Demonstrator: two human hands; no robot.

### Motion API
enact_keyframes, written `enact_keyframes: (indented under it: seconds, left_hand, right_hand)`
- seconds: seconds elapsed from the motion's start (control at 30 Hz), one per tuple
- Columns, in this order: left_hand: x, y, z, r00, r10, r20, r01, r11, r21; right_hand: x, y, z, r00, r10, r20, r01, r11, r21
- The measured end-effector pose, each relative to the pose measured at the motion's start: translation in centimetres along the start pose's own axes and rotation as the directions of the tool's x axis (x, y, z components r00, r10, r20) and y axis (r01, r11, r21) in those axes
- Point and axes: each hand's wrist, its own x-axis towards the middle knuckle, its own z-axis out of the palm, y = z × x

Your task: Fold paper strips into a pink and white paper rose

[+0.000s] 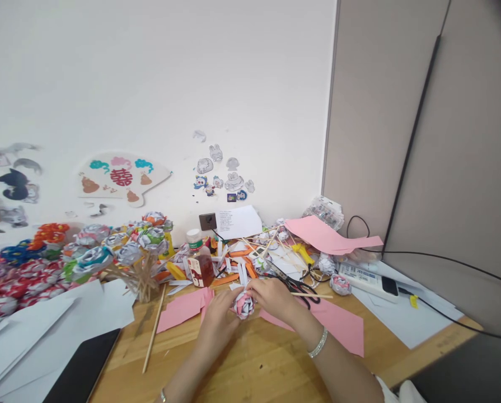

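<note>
Between my two hands, just above the wooden table, is a small pink-and-white paper flower [244,305]. My left hand [220,312] closes on its left side, and the fingers of my right hand [271,296] pinch its upper right edge. Pink paper sheets [183,309] lie to the left of my left hand. Another pink sheet [342,324] spreads beneath and right of my right wrist. Black-handled scissors [303,288] rest just beyond my right hand. A similar pink-and-white paper flower [340,284] sits farther right.
Paper flowers on sticks [149,240] crowd the left side. A bottle of amber liquid [200,260] stands behind my left hand. A wooden stick [153,330], a black tablet-like slab [84,366] and white sheets [40,336] lie left. A white power strip [363,280] with cables is at right.
</note>
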Motion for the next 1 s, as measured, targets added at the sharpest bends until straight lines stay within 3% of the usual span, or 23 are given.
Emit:
enact_keyframes:
  seconds: [0.43,1.0]
  left_hand:
    - [-0.20,-0.82,0.49,0.998,0.005,-0.065,-0.004,1.000,0.016]
    - [-0.06,-0.02,0.07,0.999,0.033,-0.033,-0.029,0.994,0.108]
  right_hand:
    - [0.00,0.43,0.60,0.983,0.028,-0.179,-0.017,0.998,0.064]
    - [0.04,0.31,0.85,0.987,-0.040,-0.154,0.051,0.996,0.067]
